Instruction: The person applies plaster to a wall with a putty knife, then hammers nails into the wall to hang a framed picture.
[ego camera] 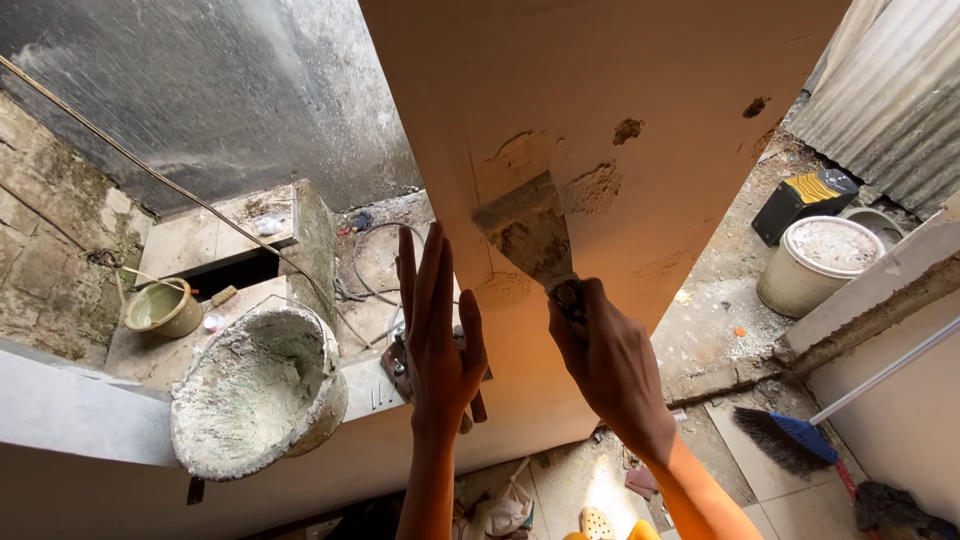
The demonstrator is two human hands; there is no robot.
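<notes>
The right hand (610, 365) grips a putty knife (530, 235), its blade at 11 o'clock against the wall (640, 60); the left hand (438, 335) is open flat.

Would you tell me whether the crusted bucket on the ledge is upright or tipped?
Tipped. The crusted bucket lies on its side on the ledge, its open mouth facing the camera, showing a plaster-caked inside.
</notes>
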